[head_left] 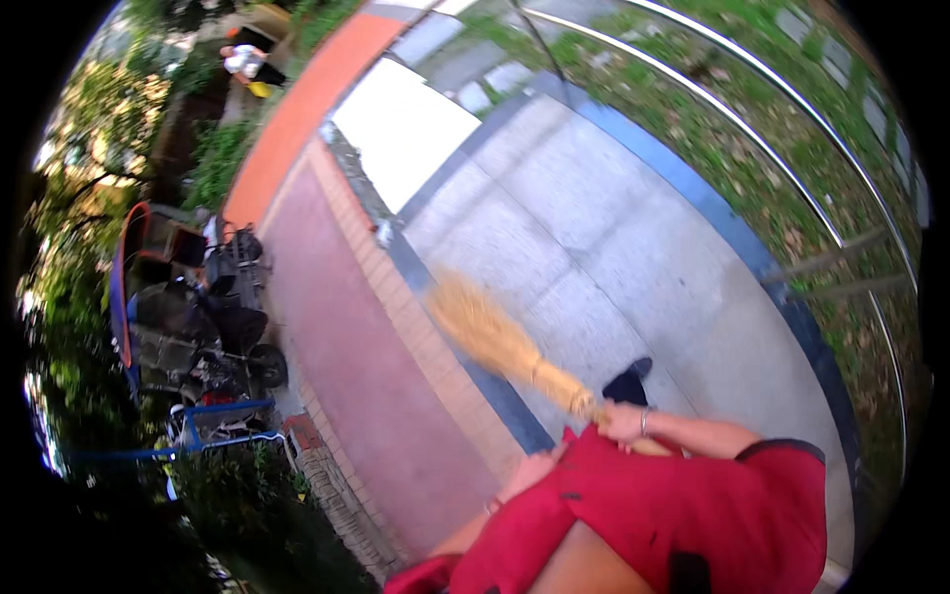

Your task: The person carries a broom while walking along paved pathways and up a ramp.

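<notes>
A yellow straw broom [487, 325] stretches forward and to the left from my body, its bristles fanned out over the edge of the grey paving. My right hand [621, 422] is closed around the broom near the bound base of its head, and a bracelet circles that wrist. Close against my red shirt, my left hand [532, 473] is blurred and partly covered by the cloth, so its fingers cannot be read. One dark shoe [628, 382] stands on the slabs just beyond my right hand.
Metal railings [732, 119] curve along the grass on the right. A reddish path [346, 366] runs on the left, past parked motorcycles [213, 327] and a blue metal frame [193, 428]. Far off at upper left stands a person in a white top [237, 61].
</notes>
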